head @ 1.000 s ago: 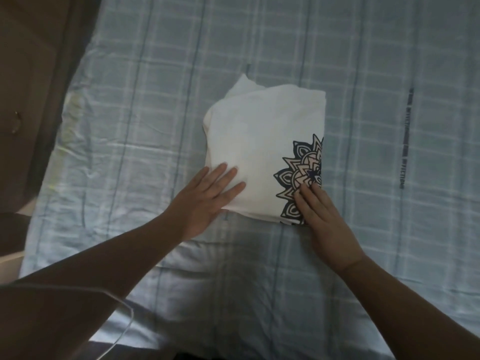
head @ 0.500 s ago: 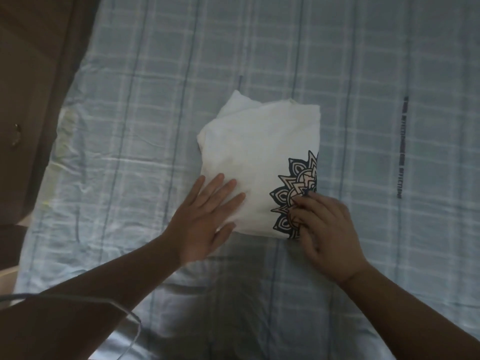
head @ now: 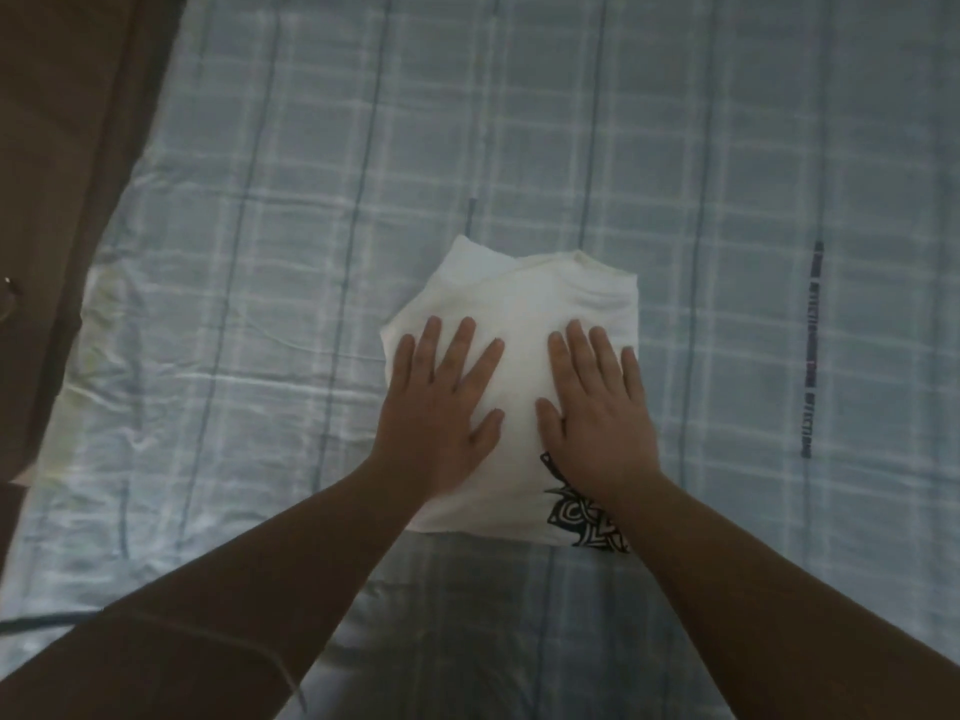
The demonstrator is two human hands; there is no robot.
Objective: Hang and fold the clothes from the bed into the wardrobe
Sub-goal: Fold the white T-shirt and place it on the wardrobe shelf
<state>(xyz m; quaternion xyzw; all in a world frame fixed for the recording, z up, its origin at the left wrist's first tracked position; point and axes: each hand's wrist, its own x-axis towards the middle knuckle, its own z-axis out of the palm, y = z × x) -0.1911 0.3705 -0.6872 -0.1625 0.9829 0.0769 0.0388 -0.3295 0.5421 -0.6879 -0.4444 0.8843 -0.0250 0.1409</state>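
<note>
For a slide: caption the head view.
Left hand and right hand flatten a folded white shirt on a checked bedsheet.

- This is a dimly lit bedroom in a home.
- A pale blue bed sheet (head: 727,148), checked with white and darker lines, covers a wide soft surface that fills most of the view. It is creased as a mattress cover would be.
- A folded white shirt (head: 524,314) with a dark printed motif lies on the sheet.
- A brown wooden furniture front (head: 62,122) with a small metal handle (head: 8,298) stands along the left edge.
</note>
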